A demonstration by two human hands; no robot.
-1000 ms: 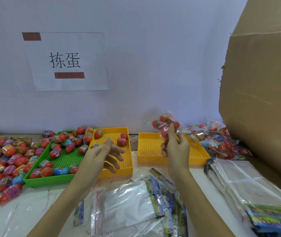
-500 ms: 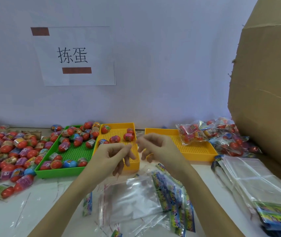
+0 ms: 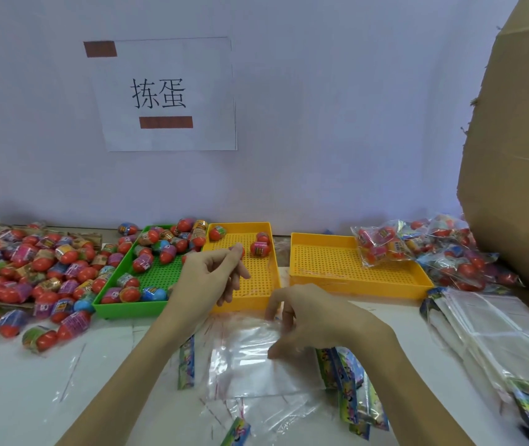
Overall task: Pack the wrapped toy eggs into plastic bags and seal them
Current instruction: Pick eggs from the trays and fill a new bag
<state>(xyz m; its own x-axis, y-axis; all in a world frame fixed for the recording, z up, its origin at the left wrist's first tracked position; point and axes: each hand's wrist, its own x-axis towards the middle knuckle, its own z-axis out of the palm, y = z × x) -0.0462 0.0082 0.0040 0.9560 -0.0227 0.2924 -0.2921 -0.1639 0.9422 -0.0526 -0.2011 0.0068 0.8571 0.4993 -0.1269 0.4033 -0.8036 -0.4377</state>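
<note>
I can't tell whether my right hand (image 3: 314,320) grips the clear bag (image 3: 250,358). The cardboard box (image 3: 517,149) and the stack of bags (image 3: 498,342) run off the right edge.

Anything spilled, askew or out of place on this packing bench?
Yes. Many wrapped eggs lie loose on the table left of the green tray, not contained. One filled bag sits half over the right yellow tray's far corner instead of with the pile beside it.

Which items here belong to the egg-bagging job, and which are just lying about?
Job:
- loose wrapped eggs
- green tray
- middle yellow tray
- empty bag under right hand
- left hand
- filled bags
- bag stack

Lying about:
- wall sign
- cardboard box
</note>
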